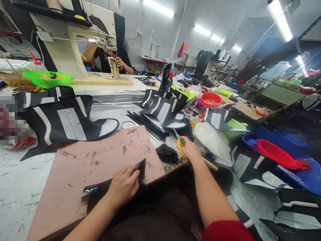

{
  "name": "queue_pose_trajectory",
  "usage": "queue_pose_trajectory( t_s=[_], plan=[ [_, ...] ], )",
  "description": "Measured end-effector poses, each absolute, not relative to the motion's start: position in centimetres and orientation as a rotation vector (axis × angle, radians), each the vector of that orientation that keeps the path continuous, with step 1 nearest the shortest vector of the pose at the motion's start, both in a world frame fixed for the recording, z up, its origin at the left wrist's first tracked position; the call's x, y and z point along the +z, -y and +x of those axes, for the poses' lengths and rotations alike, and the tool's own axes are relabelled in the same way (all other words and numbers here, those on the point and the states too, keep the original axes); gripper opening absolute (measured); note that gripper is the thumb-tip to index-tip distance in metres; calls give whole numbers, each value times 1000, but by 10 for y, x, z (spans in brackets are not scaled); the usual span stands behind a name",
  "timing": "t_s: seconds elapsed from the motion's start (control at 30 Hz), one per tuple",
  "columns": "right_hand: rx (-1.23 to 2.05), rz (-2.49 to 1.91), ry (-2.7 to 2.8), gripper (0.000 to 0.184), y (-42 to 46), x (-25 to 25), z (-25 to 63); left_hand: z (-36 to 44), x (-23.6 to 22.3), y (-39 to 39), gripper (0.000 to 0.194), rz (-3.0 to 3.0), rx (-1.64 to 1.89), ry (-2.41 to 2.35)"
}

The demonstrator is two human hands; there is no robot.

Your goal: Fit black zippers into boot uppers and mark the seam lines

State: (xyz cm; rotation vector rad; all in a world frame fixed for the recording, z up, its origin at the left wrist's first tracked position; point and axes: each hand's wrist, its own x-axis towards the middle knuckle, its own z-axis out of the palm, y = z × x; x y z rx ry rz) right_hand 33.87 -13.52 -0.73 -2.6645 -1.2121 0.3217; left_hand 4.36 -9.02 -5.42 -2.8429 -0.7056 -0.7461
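Observation:
My left hand (123,185) rests with fingers curled on a black zipper strip (140,167) that lies across the near edge of a pink cutting board (95,160). Off the board's right side, my right hand (191,149) grips scissors (180,144) with orange-yellow handles, blades pointing up and away. A small pile of black scraps (167,153) lies between the board and that hand.
Black boot-shaped pieces with grey stripes (65,120) are stacked left and at centre (163,108). A bundle of black zipper strips (147,125), a glue bottle (197,119), red baskets (211,98), a green bowl (46,78) and a sewing machine (75,43) stand around. Another person works behind the machine.

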Motion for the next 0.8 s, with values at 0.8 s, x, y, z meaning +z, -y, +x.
queue_pose_trajectory(
  t_s=[0.8],
  plan=[
    [955,-1800,1218,17,181,-44,173,-83,-45,139,25,-2525,-930,1557]
  ],
)
